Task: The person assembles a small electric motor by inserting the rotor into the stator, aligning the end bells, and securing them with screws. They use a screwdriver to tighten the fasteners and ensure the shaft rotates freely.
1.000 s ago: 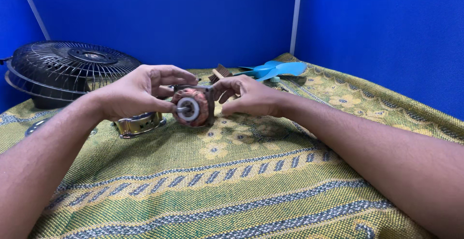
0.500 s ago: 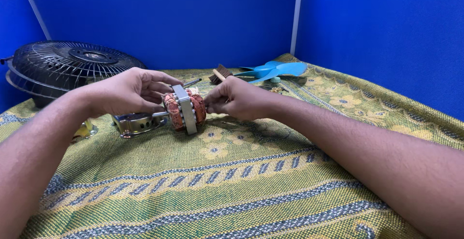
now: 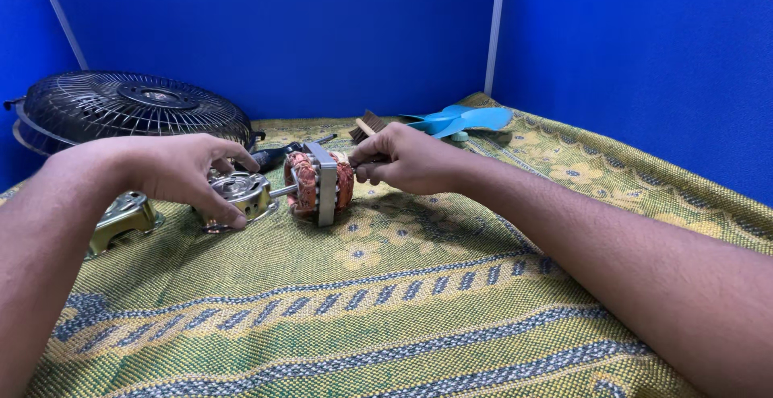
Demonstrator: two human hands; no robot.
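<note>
Holding: my right hand (image 3: 407,160) gripped one end of the fan motor (image 3: 318,182), fingers pinched narrow around its shaft on that side; whether a tool sat in that grip I could not tell.
Left hand (image 3: 189,174): spread over the silver end cover (image 3: 237,194), thumb low on its near rim and fingertips on top, closed on it loosely.
Motor's place: between my two hands, resting on the green patterned cloth (image 3: 362,309), copper windings showing either side of the grey steel core, its other shaft end pointing into the cover.
Risk, as I judged it: the cover could have gone on crooked and jammed on the shaft, since the motor lay tilted a little and I steadied it only by one end.
Second risk: the windings sat bare, so a slip of the cover's edge might have scraped the copper.
Left of me: a second metal housing piece (image 3: 121,219) lay just beside my forearm.
Farther back: a brush (image 3: 366,127) and the blue fan blades (image 3: 459,119) lay near the blue wall.
Far left: the black wire fan guard (image 3: 121,108).
</note>
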